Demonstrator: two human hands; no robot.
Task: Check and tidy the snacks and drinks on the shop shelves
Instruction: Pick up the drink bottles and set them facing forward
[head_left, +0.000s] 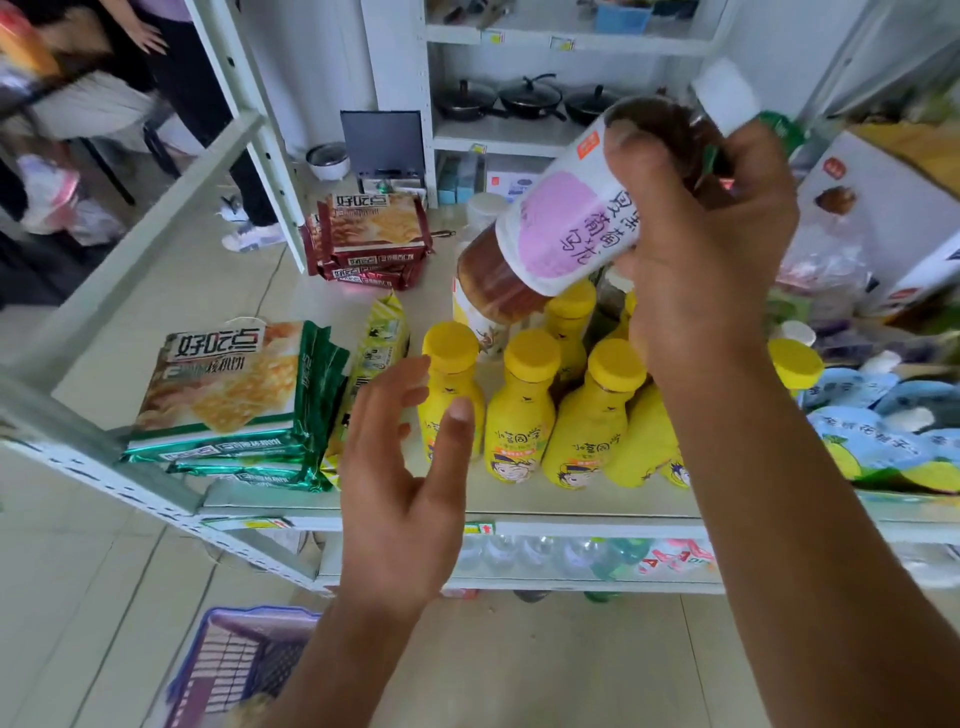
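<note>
Two hands over a shop shelf (519, 501). Left grip (410, 467), wide and empty, at the front edge beside yellow bottles (519, 410). Right grip (711, 249) holds a tea bottle (566, 228) tilted above them, base toward the left, cap probably upper right.

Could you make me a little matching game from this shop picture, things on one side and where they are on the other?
Things:
1. tea bottle
2. yellow bottles
3. green biscuit packs
4. blue pouches

Places:
A. stacked at the left end of the shelf
B. held tilted in the right hand
C. piled at the right end of the shelf
D. clustered mid-shelf

Pairs: 1-B, 2-D, 3-A, 4-C
</note>
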